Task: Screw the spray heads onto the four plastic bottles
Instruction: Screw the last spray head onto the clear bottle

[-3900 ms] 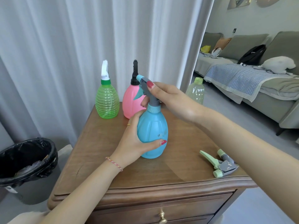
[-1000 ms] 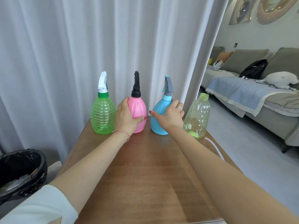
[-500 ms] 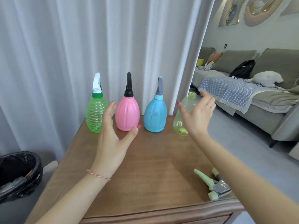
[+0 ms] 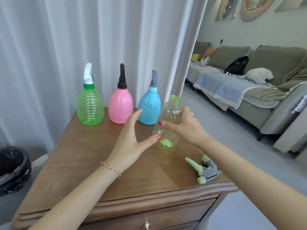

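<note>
Now the wooden surface (image 4: 86,156) is seen carrying three capped bottles in a back row: green bottle (image 4: 90,108), pink bottle (image 4: 120,105), blue bottle (image 4: 149,107). Nearer the front right, the clear yellow-green bottle (image 4: 167,123), neck uncapped, is gripped by the right hand (image 4: 186,128), fingers wrapped around its body. The left hand (image 4: 131,141) is held spread open just beside it. The loose spray head (image 4: 203,170) is left lying near the front right edge.
</note>
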